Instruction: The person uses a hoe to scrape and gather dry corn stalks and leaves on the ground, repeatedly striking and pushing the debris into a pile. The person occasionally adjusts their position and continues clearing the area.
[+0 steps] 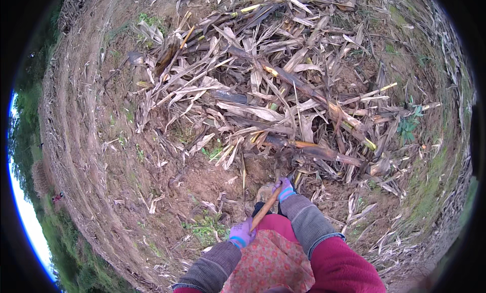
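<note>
A wooden tool handle [265, 210] slants up to the right in front of my body. My left hand [242, 232], in a purple glove, is closed round its lower end. Further up, my right hand [284, 188], in a matching glove, grips it near my shoe [265, 193]. The tool's head cannot be made out. Just beyond my right hand lies a heap of dry corn stalks and husks [262, 111], with a thick brown stalk [319, 152] along its near edge.
Bare reddish soil [205, 183] lies around my feet, with low green weeds [209, 228] at the left. A leafy green plant [408, 128] stands at the right. Far off at the left are a grassy bank and a small figure in red [57, 197].
</note>
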`<state>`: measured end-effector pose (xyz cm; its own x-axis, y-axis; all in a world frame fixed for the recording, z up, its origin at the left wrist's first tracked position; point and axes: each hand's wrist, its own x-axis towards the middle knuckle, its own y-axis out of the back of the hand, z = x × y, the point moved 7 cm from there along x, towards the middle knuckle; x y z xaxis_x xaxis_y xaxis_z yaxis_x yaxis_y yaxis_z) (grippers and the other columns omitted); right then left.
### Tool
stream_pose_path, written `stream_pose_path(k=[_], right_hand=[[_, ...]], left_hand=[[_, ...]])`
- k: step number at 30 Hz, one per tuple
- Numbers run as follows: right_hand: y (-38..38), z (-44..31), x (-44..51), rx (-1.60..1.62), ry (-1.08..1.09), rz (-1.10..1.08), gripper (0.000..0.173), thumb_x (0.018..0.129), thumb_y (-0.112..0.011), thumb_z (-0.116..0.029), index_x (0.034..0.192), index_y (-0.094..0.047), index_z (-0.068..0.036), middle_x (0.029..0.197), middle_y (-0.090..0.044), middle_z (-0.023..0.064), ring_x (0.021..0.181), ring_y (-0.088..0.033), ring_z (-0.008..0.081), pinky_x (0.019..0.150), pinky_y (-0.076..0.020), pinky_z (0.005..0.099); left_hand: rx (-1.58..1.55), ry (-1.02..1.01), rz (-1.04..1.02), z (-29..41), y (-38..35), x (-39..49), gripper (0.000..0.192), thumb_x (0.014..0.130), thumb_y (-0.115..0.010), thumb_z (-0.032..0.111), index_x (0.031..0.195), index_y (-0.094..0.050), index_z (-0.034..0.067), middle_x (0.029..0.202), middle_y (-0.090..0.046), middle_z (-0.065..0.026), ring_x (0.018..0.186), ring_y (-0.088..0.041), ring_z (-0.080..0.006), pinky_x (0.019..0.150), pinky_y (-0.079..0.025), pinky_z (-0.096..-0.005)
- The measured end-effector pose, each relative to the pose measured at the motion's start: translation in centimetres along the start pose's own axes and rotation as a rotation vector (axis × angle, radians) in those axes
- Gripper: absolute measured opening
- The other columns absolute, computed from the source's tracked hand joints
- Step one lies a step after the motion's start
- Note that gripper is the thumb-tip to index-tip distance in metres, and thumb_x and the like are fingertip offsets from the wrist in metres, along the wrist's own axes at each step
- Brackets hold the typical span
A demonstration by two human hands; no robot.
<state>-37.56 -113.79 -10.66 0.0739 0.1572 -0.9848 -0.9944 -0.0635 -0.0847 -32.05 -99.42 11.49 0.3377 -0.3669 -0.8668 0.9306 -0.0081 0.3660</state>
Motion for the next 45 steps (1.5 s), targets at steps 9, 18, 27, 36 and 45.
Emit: stream_pose_path(k=[9, 18, 27, 36, 45], right_hand=[[-1.5, -0.3, -5.4, 0.034, -0.039, 0.016, 0.023, 0.078, -0.057, -0.024, 0.063, -0.041, -0.017, 0.053, -0.037, -0.0031, 0.046, -0.040, 0.0152, 0.045, -0.0387, 0.0336], [-7.8, -10.8, -12.4, -0.082, 0.236, -0.053, 0.021, 0.078, -0.053, -0.021, 0.062, -0.040, -0.017, 0.052, -0.037, -0.0036, 0.046, -0.040, 0.0147, 0.047, -0.0414, 0.0319], [-25.1, -30.3, -24.6, -0.245, 0.610, -0.238, 0.014, 0.086, -0.051, -0.024, 0.077, -0.048, -0.013, 0.057, -0.045, 0.0005, 0.051, -0.047, 0.0197, 0.051, -0.0461, 0.0358], [-26.9, -34.0, -27.1, -0.127, 0.613, -0.448, 0.037, 0.087, -0.053, -0.027, 0.111, -0.044, -0.001, 0.101, -0.058, 0.0204, 0.091, -0.056, 0.0358, 0.086, -0.0448, 0.0497], [-13.2, -8.1, -12.7, 0.101, -0.025, -0.371, 0.030, 0.079, -0.065, -0.028, 0.089, -0.051, -0.002, 0.078, -0.058, 0.0131, 0.075, -0.060, 0.0312, 0.074, -0.0499, 0.0492]], left_hand=[[-0.022, -0.005, -0.018, -1.5, 0.8, -2.2, 0.042, 0.078, -0.058, 0.028, 0.112, -0.044, 0.010, 0.087, -0.061, -0.0195, 0.077, -0.060, -0.0394, 0.067, -0.047, -0.0467], [-0.077, -0.234, 0.191, 3.5, 4.3, 0.9, 0.040, 0.080, -0.056, 0.028, 0.114, -0.045, 0.011, 0.086, -0.061, -0.0202, 0.072, -0.061, -0.0390, 0.062, -0.048, -0.0484], [-0.289, -0.563, 0.401, 18.1, 20.6, 8.5, 0.029, 0.077, -0.058, 0.024, 0.101, -0.047, 0.009, 0.075, -0.060, -0.0195, 0.068, -0.059, -0.0395, 0.061, -0.046, -0.0486], [-0.346, -0.471, 0.252, 29.9, 26.0, 12.6, 0.035, 0.076, -0.061, 0.031, 0.092, -0.053, 0.001, 0.090, -0.060, -0.0231, 0.086, -0.059, -0.0376, 0.076, -0.048, -0.0428], [-0.625, -0.125, -0.186, 11.2, 15.3, 0.8, 0.022, 0.079, -0.057, 0.018, 0.090, -0.045, 0.003, 0.059, -0.049, -0.0023, 0.043, -0.046, -0.0089, 0.037, -0.037, -0.0233]])
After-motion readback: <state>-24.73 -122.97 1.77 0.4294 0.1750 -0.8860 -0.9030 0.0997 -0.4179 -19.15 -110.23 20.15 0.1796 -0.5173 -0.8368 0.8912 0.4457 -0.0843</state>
